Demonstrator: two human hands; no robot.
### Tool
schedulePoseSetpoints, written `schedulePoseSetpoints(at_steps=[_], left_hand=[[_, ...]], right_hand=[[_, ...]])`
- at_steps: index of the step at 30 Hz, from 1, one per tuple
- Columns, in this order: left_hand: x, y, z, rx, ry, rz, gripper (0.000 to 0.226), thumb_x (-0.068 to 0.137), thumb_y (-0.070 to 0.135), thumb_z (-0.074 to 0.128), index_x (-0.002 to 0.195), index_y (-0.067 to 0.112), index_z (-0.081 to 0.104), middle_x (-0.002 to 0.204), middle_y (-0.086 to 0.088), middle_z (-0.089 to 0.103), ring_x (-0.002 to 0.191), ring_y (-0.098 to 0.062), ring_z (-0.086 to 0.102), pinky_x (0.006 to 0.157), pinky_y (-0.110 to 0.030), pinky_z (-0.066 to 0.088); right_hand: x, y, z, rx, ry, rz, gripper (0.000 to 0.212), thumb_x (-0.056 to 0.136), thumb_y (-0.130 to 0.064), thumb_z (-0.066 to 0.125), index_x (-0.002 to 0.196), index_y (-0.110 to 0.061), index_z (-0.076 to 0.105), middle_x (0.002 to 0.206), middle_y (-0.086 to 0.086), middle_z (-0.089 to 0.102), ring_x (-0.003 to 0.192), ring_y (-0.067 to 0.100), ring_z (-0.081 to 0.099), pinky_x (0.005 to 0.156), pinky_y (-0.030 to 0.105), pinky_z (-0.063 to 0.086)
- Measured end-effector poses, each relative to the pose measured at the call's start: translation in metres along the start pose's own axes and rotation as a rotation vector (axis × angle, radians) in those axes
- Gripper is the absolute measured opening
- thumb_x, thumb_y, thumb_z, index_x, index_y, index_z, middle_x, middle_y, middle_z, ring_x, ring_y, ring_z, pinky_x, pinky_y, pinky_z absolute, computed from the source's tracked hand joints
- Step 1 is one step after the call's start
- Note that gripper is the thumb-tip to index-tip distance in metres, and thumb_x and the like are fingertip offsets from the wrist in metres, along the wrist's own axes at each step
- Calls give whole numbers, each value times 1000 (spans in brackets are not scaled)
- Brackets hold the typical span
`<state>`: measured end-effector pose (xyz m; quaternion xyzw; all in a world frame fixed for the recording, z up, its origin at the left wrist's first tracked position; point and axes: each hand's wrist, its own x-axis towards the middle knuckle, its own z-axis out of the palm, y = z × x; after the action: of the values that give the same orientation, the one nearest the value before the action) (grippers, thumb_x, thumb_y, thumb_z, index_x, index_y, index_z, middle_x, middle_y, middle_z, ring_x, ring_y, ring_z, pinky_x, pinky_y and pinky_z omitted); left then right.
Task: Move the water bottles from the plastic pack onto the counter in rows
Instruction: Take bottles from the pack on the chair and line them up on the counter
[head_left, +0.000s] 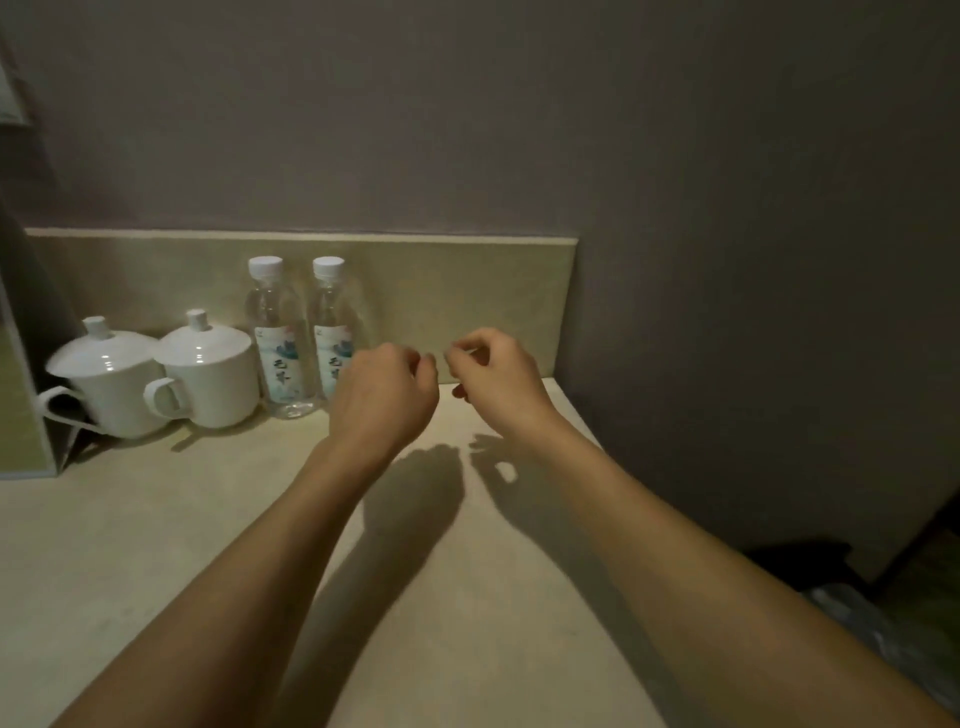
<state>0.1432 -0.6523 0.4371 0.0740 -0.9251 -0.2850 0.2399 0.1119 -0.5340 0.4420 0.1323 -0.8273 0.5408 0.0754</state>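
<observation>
Two clear water bottles with white caps and pale labels stand side by side against the backsplash, the left bottle (278, 338) next to the right bottle (328, 317). My left hand (387, 395) hovers just right of them, fingers curled, holding nothing; it covers the right bottle's lower part. My right hand (498, 379) hovers beside it with thumb and fingertips drawn together, also holding nothing. Crinkled clear plastic (878, 639), perhaps the pack, shows low at the right, beyond the counter's edge.
Two white lidded cups, one (111, 379) and the other (210, 369), stand left of the bottles. A panel leans at the far left (26, 405). The beige counter (156, 545) ends at a grey wall on the right.
</observation>
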Motion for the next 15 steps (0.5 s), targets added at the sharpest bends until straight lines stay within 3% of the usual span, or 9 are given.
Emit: schedulePoseSetpoints(at_steps=[2, 5, 8, 12, 15], left_hand=[[-10, 32, 13, -43, 17, 23, 45, 97, 36, 41, 75, 11, 71, 74, -12, 73, 72, -34, 70, 74, -44, 57], [-28, 84, 38, -69, 13, 53, 45, 98, 38, 36, 85, 13, 72, 83, -12, 75, 82, -36, 69, 80, -43, 56], [-52, 141, 68, -63, 11, 82, 46, 100, 41, 33, 93, 16, 71, 90, -11, 75, 89, -36, 68, 82, -45, 55], [-91, 217, 119, -100, -8, 141, 44, 100, 40, 33, 95, 17, 69, 98, -12, 74, 95, -40, 65, 84, -47, 54], [-127, 272, 159, -121, -93, 167, 42, 99, 40, 33, 96, 19, 70, 103, -12, 72, 99, -41, 65, 84, -44, 53]], right_hand=[[-11, 9, -36, 26, 48, -33, 9, 89, -27, 55, 90, -21, 63, 84, 1, 68, 81, 25, 68, 81, 45, 56], [-33, 32, -94, 30, 138, -72, 14, 89, -26, 55, 75, -29, 58, 72, -3, 67, 69, 19, 66, 71, 40, 56], [-53, 60, -155, 50, 210, -76, 19, 90, -25, 55, 72, -28, 59, 70, -3, 68, 63, 13, 62, 66, 36, 55], [-79, 101, -232, 66, 303, -61, 22, 90, -24, 56, 69, -26, 58, 66, -4, 65, 64, 17, 61, 70, 43, 55], [-104, 134, -278, 47, 354, -34, 23, 90, -24, 55, 68, -25, 59, 64, -7, 63, 64, 13, 60, 61, 35, 51]])
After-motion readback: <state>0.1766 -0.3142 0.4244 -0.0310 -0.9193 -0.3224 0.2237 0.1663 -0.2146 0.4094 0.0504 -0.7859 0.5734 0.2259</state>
